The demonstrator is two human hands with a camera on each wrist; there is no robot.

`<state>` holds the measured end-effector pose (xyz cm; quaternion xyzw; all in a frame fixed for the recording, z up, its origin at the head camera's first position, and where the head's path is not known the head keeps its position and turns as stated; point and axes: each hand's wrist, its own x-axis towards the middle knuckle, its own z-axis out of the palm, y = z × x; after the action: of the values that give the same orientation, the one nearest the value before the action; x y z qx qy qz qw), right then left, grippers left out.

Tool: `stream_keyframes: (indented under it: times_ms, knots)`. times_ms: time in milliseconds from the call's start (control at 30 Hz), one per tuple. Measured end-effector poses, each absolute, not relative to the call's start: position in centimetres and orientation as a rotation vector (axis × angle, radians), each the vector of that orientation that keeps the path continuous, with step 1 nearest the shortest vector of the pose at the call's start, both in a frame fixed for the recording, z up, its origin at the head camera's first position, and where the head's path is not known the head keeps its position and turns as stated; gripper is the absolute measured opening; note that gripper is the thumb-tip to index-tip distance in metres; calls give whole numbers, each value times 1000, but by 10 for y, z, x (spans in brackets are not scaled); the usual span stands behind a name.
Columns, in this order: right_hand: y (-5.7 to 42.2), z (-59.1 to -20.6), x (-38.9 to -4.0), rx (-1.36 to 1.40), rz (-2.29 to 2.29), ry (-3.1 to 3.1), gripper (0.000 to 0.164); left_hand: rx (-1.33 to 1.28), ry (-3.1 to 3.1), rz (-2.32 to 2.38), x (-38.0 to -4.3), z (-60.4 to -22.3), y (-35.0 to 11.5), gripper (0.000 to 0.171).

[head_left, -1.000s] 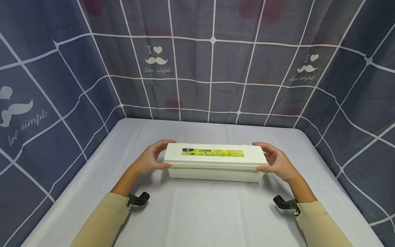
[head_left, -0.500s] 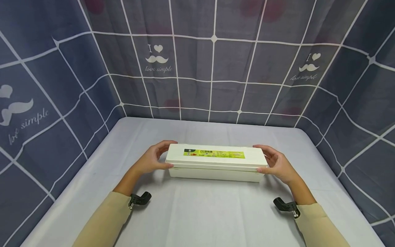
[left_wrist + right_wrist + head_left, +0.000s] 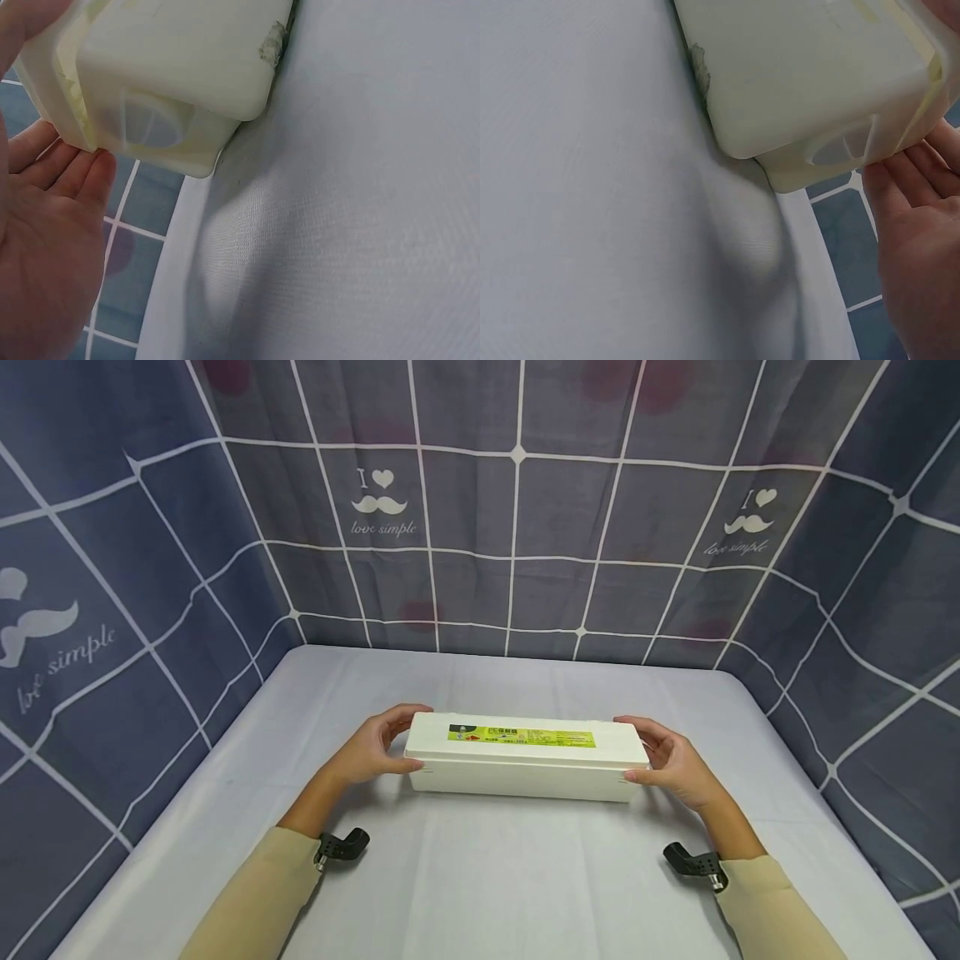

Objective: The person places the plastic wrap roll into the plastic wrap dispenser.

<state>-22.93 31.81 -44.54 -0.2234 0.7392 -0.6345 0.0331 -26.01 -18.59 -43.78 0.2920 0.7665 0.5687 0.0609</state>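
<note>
A long white cling film box [image 3: 517,782] lies crosswise on the white-covered table, its lid [image 3: 615,745] on top. A yellow-green label [image 3: 521,737] runs along the lid. My left hand [image 3: 378,745] grips the lid's left end, thumb at the front edge and fingers behind. At the right end my right hand [image 3: 671,760] holds it the same way. In the left wrist view, the fingertips touch the lid's edge [image 3: 64,97], beside a rounded recess [image 3: 154,124] in the box's end. The right wrist view has the right fingers [image 3: 915,176] under the lid's rim.
White cloth [image 3: 510,877] covers the table around the box. Dark grey-blue curtains [image 3: 555,527] with white lines enclose the back and both sides. Each wrist carries a black camera mount, the left mount [image 3: 343,845] and the right mount [image 3: 690,862].
The lid has come down onto the box, and the gap along the front, wider at the right, has closed. Both hands have lowered slightly with it, keeping their grip.
</note>
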Motion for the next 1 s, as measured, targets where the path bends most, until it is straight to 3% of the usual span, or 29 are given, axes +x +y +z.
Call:
stream_keyframes:
  times_ms: [1000]
  knots:
    - [324,-456,-234,-666,-1966,2187,84,844,2296,1672,-262,-440,-184,77]
